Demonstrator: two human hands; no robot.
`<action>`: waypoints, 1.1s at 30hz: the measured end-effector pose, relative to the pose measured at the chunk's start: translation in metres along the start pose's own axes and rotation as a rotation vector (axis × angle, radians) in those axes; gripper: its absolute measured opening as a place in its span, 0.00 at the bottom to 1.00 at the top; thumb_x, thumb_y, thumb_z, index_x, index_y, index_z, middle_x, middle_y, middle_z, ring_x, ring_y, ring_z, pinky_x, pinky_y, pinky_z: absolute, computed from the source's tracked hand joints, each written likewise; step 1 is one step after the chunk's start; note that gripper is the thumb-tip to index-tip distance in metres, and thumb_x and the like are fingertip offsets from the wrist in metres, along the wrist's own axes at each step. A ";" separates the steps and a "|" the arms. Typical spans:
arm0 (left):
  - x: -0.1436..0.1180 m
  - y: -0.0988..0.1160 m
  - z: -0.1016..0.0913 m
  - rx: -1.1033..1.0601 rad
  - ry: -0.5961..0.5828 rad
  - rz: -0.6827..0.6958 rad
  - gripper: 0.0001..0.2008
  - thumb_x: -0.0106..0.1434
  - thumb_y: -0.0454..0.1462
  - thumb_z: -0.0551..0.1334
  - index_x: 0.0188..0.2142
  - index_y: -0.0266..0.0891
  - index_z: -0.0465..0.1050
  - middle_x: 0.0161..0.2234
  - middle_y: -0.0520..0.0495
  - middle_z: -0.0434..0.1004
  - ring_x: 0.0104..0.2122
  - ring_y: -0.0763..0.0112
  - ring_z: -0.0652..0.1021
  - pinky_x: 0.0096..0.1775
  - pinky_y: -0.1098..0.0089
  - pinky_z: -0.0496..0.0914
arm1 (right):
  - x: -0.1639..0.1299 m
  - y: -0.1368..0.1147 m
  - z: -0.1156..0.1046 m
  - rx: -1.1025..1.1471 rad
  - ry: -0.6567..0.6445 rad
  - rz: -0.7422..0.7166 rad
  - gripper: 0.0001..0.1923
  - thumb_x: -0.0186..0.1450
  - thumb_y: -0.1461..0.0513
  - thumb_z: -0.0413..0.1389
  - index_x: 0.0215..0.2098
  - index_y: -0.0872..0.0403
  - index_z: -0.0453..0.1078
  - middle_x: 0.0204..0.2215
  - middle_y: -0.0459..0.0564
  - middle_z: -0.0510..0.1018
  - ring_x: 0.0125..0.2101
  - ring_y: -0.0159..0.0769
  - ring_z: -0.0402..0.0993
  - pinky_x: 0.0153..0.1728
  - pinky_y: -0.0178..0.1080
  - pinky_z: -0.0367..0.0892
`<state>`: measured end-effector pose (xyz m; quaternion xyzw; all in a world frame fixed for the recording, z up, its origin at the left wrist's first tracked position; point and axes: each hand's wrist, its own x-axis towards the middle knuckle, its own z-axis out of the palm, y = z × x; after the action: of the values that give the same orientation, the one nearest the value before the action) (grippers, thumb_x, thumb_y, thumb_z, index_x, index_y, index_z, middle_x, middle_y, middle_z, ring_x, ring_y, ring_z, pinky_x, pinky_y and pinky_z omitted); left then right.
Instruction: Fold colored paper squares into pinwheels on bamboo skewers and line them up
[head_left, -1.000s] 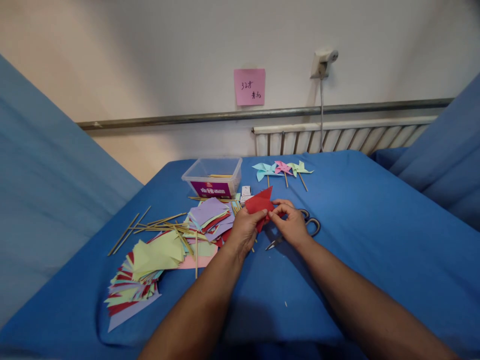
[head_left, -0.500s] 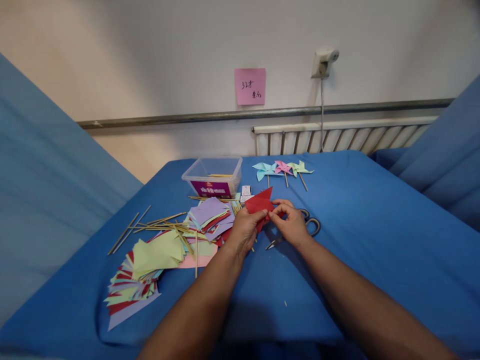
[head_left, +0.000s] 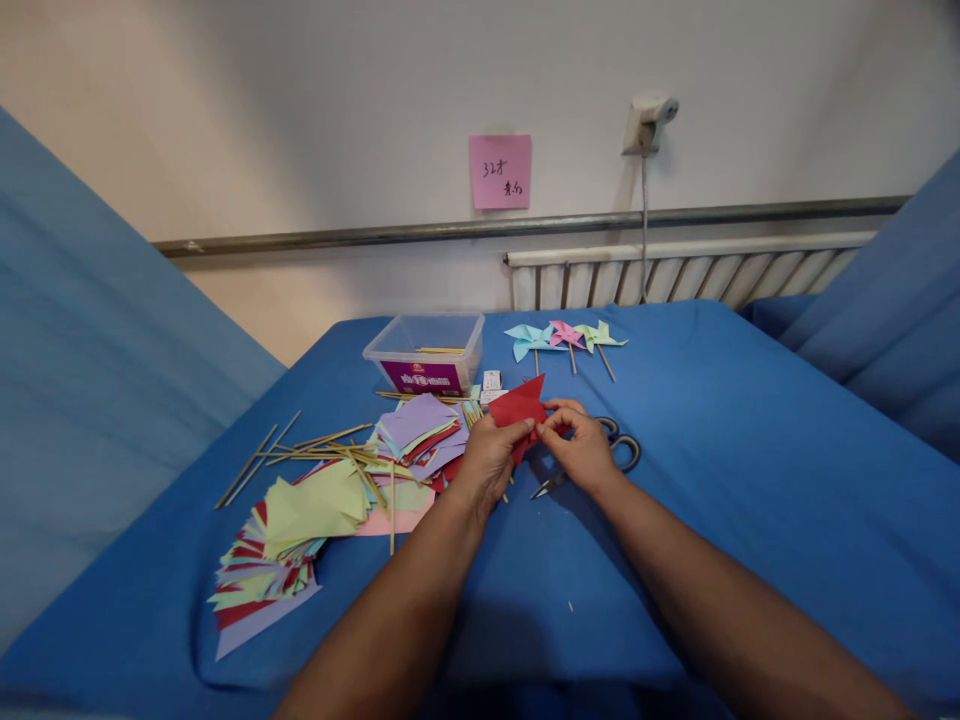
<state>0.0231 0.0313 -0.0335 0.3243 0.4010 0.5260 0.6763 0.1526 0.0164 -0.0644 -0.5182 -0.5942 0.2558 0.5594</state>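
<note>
Blue cloth-covered table (head_left: 720, 620) fills lower view. On its left side, fanned stack of many-coloured paper sheets (head_left: 274, 570); farther back, clear plastic box with purple label (head_left: 427, 378). Left hand (head_left: 487, 458) and right hand (head_left: 583, 448) meet over table middle. Steel scissors with dark handles (head_left: 551, 487) lie below right hand, nearer to it than to left. Folded red paper piece (head_left: 516, 405) is between hands: left grasps it with thumb and fingers, right pinches its lower right part; long pointed corner goes toward far side.
</note>
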 end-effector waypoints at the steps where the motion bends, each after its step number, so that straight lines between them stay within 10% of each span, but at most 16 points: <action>1: 0.000 0.000 0.000 0.001 0.001 0.001 0.16 0.40 0.30 0.72 0.32 0.33 0.76 0.28 0.46 0.79 0.26 0.71 0.76 0.35 0.69 0.70 | 0.000 0.000 0.000 -0.002 -0.002 -0.001 0.08 0.58 0.60 0.58 0.22 0.52 0.70 0.40 0.53 0.77 0.47 0.43 0.72 0.50 0.45 0.62; 11: 0.003 -0.001 -0.004 0.038 -0.006 0.033 0.16 0.40 0.32 0.71 0.32 0.33 0.76 0.27 0.46 0.79 0.25 0.70 0.76 0.33 0.69 0.70 | -0.001 0.001 0.000 0.020 -0.020 0.025 0.07 0.58 0.58 0.59 0.23 0.52 0.71 0.42 0.53 0.77 0.47 0.43 0.72 0.50 0.46 0.63; 17: 0.006 0.005 -0.009 0.154 -0.045 0.007 0.17 0.39 0.31 0.71 0.33 0.33 0.77 0.30 0.44 0.81 0.27 0.66 0.78 0.36 0.66 0.71 | 0.008 0.003 -0.009 0.320 0.128 0.220 0.23 0.53 0.52 0.64 0.44 0.50 0.68 0.49 0.54 0.74 0.50 0.45 0.71 0.49 0.48 0.66; 22: 0.004 0.010 -0.009 0.352 -0.124 0.028 0.18 0.40 0.31 0.71 0.35 0.34 0.78 0.31 0.45 0.81 0.28 0.66 0.78 0.35 0.67 0.71 | 0.010 -0.001 -0.017 0.474 -0.107 0.295 0.24 0.51 0.53 0.66 0.43 0.52 0.69 0.37 0.50 0.80 0.38 0.41 0.76 0.41 0.45 0.70; 33: 0.002 0.010 -0.010 0.524 -0.176 0.129 0.12 0.41 0.29 0.70 0.30 0.34 0.77 0.25 0.49 0.77 0.22 0.73 0.72 0.26 0.74 0.65 | 0.004 -0.003 -0.009 0.169 -0.116 0.158 0.14 0.53 0.59 0.61 0.39 0.50 0.72 0.32 0.45 0.79 0.31 0.37 0.74 0.34 0.39 0.70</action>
<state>0.0102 0.0359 -0.0298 0.5572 0.4416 0.4162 0.5669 0.1605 0.0164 -0.0582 -0.4987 -0.5593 0.3778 0.5437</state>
